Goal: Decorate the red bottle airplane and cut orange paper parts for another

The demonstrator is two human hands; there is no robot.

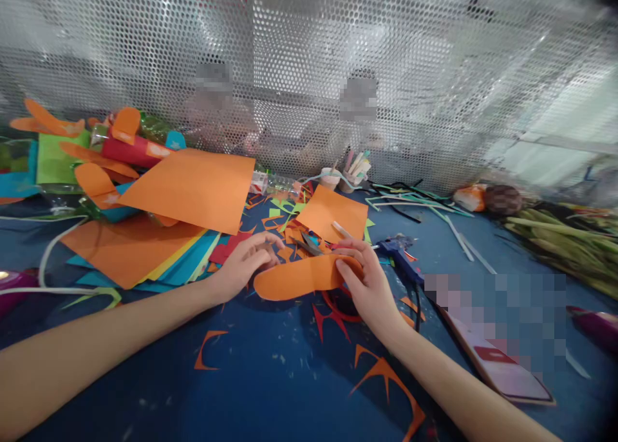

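My right hand (365, 278) pinches the right end of an orange paper cutout (294, 280), a long strip with rounded ends, held above the table. My left hand (247, 265) is beside the cutout's left end, fingers loosely bent and apart, holding nothing. Behind and below the cutout lie scissors (311, 244); their blades show, and the red handles are partly hidden by the paper and my right hand. An orange paper sheet (333, 211) lies just beyond, over a heap of orange and green scraps (275, 226).
A blue glue gun (400, 257) and a phone (502, 358) lie at right. Coloured paper sheets (140, 252) are stacked at left, near paper-covered bottles (130, 147). Cups of sticks (355, 172) stand before a perforated metal screen (299, 62). Orange offcuts (386, 374) lie in front.
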